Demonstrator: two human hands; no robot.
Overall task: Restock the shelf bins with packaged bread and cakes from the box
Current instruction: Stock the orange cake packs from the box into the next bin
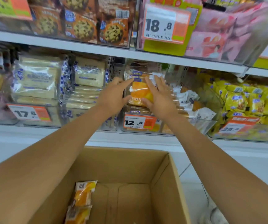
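Shop shelf, clear bin [194,125], orange pack [139,92] atop the stack, pressed between left hand [114,94] and right hand [160,97], fingers straight.

A white shelf board [97,52] is running across a shop aisle, tilting down to the right in the wide-angle view. Above it, an orange price tag reading 18.8 [167,24] is hanging beside rows of chocolate-chip cookie packets [81,28] and pink packets [214,38]. Below it, orange tags marked 17 [29,112], 12.8 [139,122] and 25 [236,127] are lining a second white ledge [25,135], and yellow snack packets [243,101] are crowding the space under its right end. Further below the board, pale floor tiles [190,185] are showing, with dark grout lines. Bright, even light is falling over the whole fixture.
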